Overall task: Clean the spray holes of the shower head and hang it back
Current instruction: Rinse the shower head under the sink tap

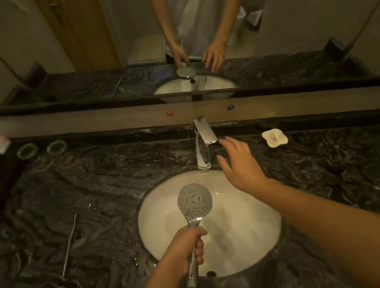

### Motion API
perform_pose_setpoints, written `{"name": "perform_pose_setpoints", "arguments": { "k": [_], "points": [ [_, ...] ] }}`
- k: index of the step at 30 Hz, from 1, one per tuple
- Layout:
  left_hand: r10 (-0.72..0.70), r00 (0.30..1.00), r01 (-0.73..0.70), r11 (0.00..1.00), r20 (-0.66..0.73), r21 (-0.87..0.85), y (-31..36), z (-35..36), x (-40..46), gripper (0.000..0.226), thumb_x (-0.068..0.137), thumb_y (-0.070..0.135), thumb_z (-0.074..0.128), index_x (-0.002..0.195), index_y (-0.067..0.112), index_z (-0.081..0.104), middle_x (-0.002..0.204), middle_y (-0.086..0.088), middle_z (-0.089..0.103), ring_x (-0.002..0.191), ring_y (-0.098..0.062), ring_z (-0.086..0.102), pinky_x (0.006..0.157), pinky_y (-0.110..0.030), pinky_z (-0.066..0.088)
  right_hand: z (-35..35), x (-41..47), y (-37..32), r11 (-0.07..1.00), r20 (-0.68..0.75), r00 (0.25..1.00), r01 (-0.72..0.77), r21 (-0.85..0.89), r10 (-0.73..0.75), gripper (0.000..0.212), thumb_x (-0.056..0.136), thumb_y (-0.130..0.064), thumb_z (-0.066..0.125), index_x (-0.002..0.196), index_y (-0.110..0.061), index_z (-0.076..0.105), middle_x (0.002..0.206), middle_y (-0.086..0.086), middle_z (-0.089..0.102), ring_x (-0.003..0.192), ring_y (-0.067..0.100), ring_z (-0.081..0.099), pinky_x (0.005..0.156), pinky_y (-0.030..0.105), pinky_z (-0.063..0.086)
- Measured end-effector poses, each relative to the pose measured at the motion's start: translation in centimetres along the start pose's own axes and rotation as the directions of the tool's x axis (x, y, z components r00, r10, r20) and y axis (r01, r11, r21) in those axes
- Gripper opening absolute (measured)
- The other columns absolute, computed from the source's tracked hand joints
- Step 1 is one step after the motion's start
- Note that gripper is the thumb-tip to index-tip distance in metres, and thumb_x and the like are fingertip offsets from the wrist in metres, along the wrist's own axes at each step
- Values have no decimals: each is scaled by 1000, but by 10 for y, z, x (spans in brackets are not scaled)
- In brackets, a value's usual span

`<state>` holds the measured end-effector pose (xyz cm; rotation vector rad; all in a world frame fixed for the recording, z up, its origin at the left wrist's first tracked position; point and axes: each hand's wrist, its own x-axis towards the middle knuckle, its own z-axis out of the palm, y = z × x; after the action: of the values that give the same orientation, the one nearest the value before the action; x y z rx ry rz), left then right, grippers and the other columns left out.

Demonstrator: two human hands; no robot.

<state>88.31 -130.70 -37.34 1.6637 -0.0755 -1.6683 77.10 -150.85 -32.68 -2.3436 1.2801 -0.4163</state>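
Chrome shower head (194, 200) held over a white basin (245, 239) at lower centre of the frame.

Gripped by its handle in the left hand (187, 250), it faces up with its spray holes showing; the right hand (241, 163), fingers spread wide and holding nothing, reaches beside the chrome faucet (202, 142). A thin metal pick (69, 245) lies at left on the dark marble counter (334, 159).

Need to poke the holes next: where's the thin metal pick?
The thin metal pick lies on the dark marble counter, left of the white sink.
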Motion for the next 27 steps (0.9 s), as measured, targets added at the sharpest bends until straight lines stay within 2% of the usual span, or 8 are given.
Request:
{"name": "perform_pose_setpoints", "arguments": {
  "k": [7,11,16,22,27],
  "points": [
    [2,1000,-3,998,-21,-60,22,29,30,8,93,7,56,94,10,49,55,-2,42,41,-13,35,41,-22,32,10,89,-5,960,100,977,204,-191,-188,59,100,-48,42,153,-27,28,163,1,22,150,21,17,117,43,26],
    [-4,1000,3,994,-13,-112,25,36,46,12,92,6,56,91,12,46,56,-2,40,42,-13,33,41,-21,30,26,115,-15,955,152,973,205,-213,-175,57,100,-34,42,153,-20,27,163,5,21,150,24,15,120,43,25],
    [-45,999,46,994,13,-97,17,34,69,14,92,8,57,90,12,44,55,-3,42,42,-14,34,42,-22,30,48,127,-29,933,136,978,196,-301,-161,71,94,-19,48,156,-7,15,165,11,10,152,24,4,124,38,8],
    [-87,996,89,990,25,-113,18,37,89,17,90,9,59,86,14,43,53,-2,40,40,-14,31,42,-20,28,44,129,-25,898,198,959,262,-352,-202,93,87,-20,67,157,-5,7,166,11,2,153,23,0,124,36,7],
    [-88,995,93,985,37,-144,25,39,99,17,90,9,59,83,14,44,54,-2,39,41,-14,29,42,-20,28,35,130,-15,887,265,925,348,-303,-273,93,84,-26,59,157,-5,5,166,12,-1,153,24,-4,122,31,2]
  ]
}}
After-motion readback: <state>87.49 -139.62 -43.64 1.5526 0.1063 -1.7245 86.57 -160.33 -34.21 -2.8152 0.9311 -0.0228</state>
